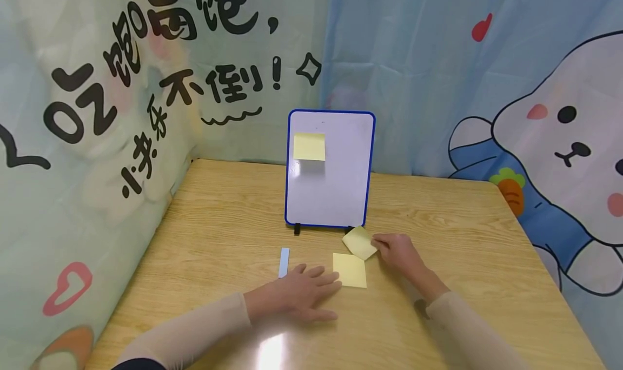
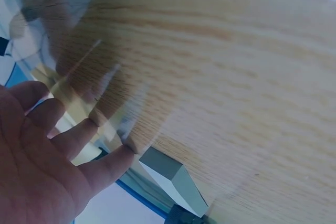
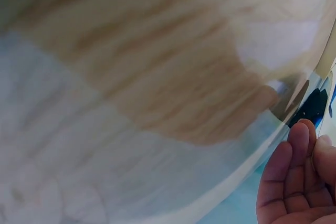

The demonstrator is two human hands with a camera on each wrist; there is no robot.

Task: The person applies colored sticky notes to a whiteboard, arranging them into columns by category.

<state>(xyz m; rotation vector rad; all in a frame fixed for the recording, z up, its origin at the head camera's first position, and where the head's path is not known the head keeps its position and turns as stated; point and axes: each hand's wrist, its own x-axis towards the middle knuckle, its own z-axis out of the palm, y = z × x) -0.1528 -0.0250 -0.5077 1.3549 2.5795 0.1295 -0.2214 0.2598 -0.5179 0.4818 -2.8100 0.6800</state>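
Observation:
My right hand [image 1: 401, 256] pinches the right edge of a yellow sticky note [image 1: 359, 243] just in front of the whiteboard's foot. The note is tilted, and its lower corner overlaps a second yellow sticky note or pad [image 1: 349, 271] on the table. Palm down with fingers spread, my left hand [image 1: 302, 297] has its fingertips at the left edge of that second note. In the left wrist view its fingers [image 2: 73, 137] are stretched out and grip nothing. Beside it lies a narrow pale-blue block [image 1: 284, 262], seen with its thickness in the left wrist view.
A blue-rimmed whiteboard [image 1: 340, 180] stands upright on small black feet [image 1: 297, 229] at the back of the wooden table [image 1: 219, 213]. One yellow sticky note [image 1: 309, 146] is on its upper left. Printed curtains [image 1: 399, 78] hang behind and at the left.

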